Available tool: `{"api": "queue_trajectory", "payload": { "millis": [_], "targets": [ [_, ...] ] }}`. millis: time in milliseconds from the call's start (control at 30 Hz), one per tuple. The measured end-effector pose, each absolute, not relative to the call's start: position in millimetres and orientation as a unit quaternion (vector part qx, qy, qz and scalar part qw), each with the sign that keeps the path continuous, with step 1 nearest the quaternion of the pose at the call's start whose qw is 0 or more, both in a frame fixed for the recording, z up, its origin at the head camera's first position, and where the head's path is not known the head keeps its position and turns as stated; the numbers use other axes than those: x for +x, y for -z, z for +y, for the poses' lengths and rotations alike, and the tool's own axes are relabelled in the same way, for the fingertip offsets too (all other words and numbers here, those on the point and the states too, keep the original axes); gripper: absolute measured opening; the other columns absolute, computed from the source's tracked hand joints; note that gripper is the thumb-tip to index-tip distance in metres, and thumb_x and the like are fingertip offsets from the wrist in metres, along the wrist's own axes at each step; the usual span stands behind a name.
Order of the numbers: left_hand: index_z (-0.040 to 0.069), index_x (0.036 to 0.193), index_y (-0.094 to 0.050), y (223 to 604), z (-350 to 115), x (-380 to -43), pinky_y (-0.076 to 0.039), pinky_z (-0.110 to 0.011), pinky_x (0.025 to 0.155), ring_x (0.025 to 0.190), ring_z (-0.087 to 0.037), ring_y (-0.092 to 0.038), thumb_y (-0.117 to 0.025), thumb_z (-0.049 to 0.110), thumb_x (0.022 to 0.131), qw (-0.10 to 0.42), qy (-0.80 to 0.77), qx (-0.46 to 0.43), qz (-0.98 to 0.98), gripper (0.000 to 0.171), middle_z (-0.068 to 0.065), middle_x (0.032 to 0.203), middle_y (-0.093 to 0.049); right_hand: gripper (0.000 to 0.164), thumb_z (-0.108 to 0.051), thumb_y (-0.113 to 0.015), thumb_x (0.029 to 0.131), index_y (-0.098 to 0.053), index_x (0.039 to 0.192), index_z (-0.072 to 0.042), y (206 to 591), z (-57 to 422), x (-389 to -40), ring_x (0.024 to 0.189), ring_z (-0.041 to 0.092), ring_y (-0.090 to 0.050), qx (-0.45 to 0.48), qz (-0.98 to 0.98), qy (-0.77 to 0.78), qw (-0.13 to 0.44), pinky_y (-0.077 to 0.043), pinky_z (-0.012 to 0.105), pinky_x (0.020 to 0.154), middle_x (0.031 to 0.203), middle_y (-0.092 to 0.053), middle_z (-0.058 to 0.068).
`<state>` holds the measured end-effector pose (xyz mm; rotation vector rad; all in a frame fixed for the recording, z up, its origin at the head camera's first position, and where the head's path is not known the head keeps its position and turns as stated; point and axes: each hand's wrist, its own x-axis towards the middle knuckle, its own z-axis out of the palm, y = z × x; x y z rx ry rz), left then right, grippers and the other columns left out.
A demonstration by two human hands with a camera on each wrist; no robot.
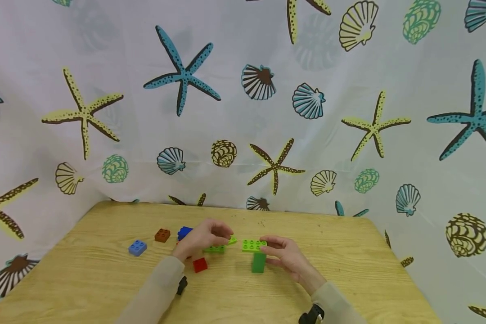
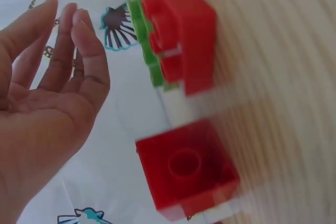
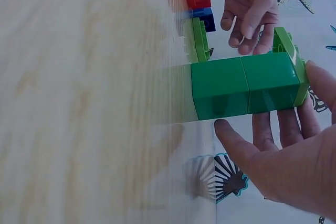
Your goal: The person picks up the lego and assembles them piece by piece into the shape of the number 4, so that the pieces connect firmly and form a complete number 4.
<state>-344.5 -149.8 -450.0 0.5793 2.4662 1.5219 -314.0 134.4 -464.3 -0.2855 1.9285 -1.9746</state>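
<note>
My right hand (image 1: 285,256) is at a tower of two stacked dark green blocks (image 3: 244,85), topped by a lime-green brick (image 1: 252,245) with studs up. Its fingers curl round the tower's side, and one fingertip touches the lime brick. The tower stands upright on the table. My left hand (image 1: 200,236) hovers over the loose bricks with relaxed, slightly bent fingers and nothing between them. Below it lie a red brick (image 1: 200,265) tipped on its side, a second red brick (image 2: 197,40) and a green brick (image 1: 214,249).
A light blue brick (image 1: 137,248) and a brown brick (image 1: 162,235) lie on the left of the wooden table (image 1: 328,234). A dark blue brick (image 1: 184,232) is partly behind the left hand. A sheet printed with starfish and shells hangs round the table's back and sides.
</note>
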Motion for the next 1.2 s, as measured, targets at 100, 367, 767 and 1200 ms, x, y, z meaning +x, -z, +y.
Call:
{"api": "queue_trajectory", "payload": {
  "millis": [100,367,767,1200],
  "targets": [
    [-0.002,0.112,-0.068,451,-155,-347,-0.053,-0.042,0.088,0.1,-0.027,-0.062,-0.067,-0.003,0.088,0.085,-0.461,0.206,0.859,0.024,-0.016,0.111,-0.068,0.055,-0.022,-0.07,0.092,-0.052,0.138,0.002,463,134,-313,0.105,0.011,-0.064,-0.102,0.684,0.699,0.181,-0.051,0.043,0.097,0.125,-0.064,0.008],
    [0.005,0.11,-0.071,456,-160,-354,-0.047,-0.048,0.1,0.109,-0.028,-0.062,-0.072,-0.01,0.079,0.107,-0.375,0.17,0.905,0.034,-0.007,0.111,-0.07,0.051,-0.019,-0.07,0.091,-0.056,0.135,0.0,462,132,-314,0.106,0.012,-0.064,-0.094,0.684,0.701,0.179,-0.051,0.041,0.098,0.127,-0.062,0.01],
    [0.015,0.114,-0.071,455,-157,-354,-0.045,-0.052,0.103,0.115,-0.028,-0.058,-0.078,-0.008,0.073,0.133,-0.339,0.131,0.922,0.047,-0.008,0.118,-0.067,0.055,-0.018,-0.069,0.092,-0.05,0.139,0.004,464,135,-315,0.106,0.011,-0.063,-0.104,0.682,0.7,0.183,-0.051,0.039,0.098,0.125,-0.062,0.008],
    [0.01,0.113,-0.072,457,-151,-354,-0.049,-0.048,0.098,0.111,-0.027,-0.06,-0.079,-0.007,0.073,0.123,-0.285,0.126,0.942,0.043,-0.011,0.116,-0.067,0.054,-0.017,-0.068,0.093,-0.049,0.14,0.005,465,135,-315,0.105,0.011,-0.063,-0.109,0.686,0.696,0.182,-0.052,0.038,0.096,0.125,-0.062,0.009]
  ]
}}
